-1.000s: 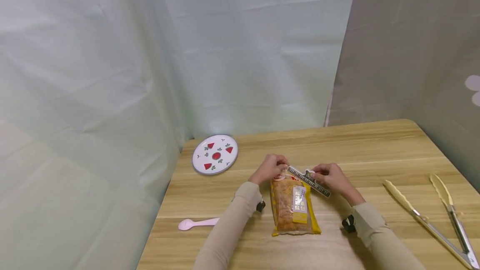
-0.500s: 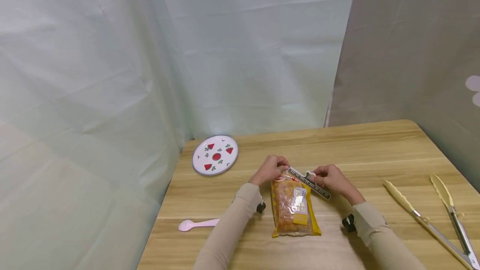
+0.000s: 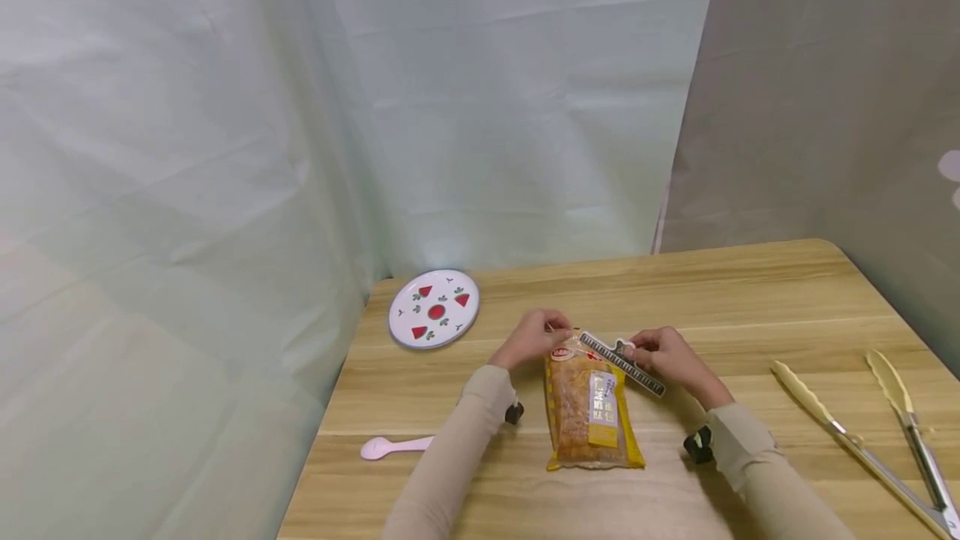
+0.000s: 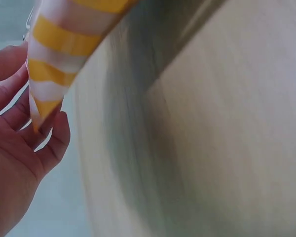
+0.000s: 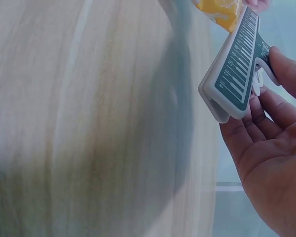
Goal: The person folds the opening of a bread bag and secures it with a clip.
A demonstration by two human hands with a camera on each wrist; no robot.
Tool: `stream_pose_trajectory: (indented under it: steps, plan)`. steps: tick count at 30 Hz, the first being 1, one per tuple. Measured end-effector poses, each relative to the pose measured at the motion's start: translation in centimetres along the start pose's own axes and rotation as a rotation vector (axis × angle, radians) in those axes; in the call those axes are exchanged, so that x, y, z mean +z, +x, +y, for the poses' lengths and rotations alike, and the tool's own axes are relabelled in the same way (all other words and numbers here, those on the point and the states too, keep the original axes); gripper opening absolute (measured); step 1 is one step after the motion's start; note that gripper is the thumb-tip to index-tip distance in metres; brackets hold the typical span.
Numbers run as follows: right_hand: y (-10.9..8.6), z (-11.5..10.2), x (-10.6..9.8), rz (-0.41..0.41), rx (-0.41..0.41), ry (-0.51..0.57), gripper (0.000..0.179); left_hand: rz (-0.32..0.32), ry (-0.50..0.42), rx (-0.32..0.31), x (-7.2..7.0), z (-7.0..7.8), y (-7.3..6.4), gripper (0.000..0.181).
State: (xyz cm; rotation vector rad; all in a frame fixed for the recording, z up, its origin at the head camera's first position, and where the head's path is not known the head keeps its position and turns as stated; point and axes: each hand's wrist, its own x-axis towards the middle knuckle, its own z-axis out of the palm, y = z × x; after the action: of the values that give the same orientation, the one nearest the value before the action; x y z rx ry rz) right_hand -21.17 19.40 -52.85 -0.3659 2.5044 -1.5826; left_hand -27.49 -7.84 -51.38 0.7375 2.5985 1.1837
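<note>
A clear and yellow bag of bread lies on the table, its printed label facing up. At its top left corner my left hand pinches the film; the left wrist view shows curled fingers around the yellow-and-white striped side. My right hand holds a long bag clip, white with a dark scale-like pattern, by its handle. The clip slants across the bag's top right corner. From the right wrist, thumb and fingers pinch the clip's handle, and the jaws' near end shows a narrow gap.
A white plate with watermelon prints sits at the back left. A pink spoon lies at the left, partly under the left sleeve in view. Spread metal tongs with cream tips lie at the right. Curtains hang behind the table.
My left hand has shifted slightly left along the bag's top edge, away from the clip's end. The right hand and the clip have hardly moved.
</note>
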Motion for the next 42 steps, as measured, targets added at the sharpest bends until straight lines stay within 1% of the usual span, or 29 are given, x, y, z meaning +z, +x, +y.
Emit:
stream_pose_trajectory:
  steps: [4,7,10,14,17,19,22,25,28,31,36,42]
  plan:
    - [0.0,-0.2,-0.1,-0.008,0.007,0.015,0.021,0.047,-0.064,-0.036,-0.1,-0.8,-0.5,0.012]
    - [0.1,-0.3,-0.1,-0.014,0.013,0.024,0.022,0.093,-0.154,-0.074,0.1,-1.3,-0.9,0.014]
    - [0.1,-0.2,-0.1,-0.013,0.015,0.027,0.022,0.160,-0.297,-0.125,0.6,-1.7,-1.1,0.017]
    - [0.2,-0.1,-0.1,-0.005,0.001,0.015,0.021,0.247,-0.547,-0.204,1.3,-1.9,-1.4,0.026]
    - [0.2,-0.1,-0.1,0.003,-0.012,0.010,0.019,0.267,-0.694,-0.272,1.5,-1.7,-1.6,0.031]
    - [0.2,0.0,0.0,0.006,-0.017,0.009,0.019,0.256,-0.746,-0.321,1.7,-1.6,-1.7,0.032]
    - [0.2,0.1,0.0,0.011,-0.013,0.015,0.019,0.230,-0.795,-0.380,2.0,-1.4,-1.9,0.032]
    - [0.1,0.2,0.0,0.015,-0.007,0.017,0.021,0.218,-0.828,-0.410,2.2,-1.1,-2.1,0.033]
    - [0.1,0.3,0.0,0.022,-0.002,0.016,0.022,0.218,-0.847,-0.417,2.5,-1.1,-2.0,0.033]
    - [0.1,0.4,0.0,0.021,0.001,0.014,0.022,0.222,-0.849,-0.423,2.5,-1.3,-2.0,0.030]
    - [0.1,0.5,0.0,0.020,-0.007,0.016,0.021,0.227,-0.854,-0.425,2.4,-1.1,-1.9,0.026]
    - [0.1,0.5,0.2,0.050,-0.022,-0.006,0.024,0.226,-0.847,-0.434,2.4,-1.0,-2.0,0.024]
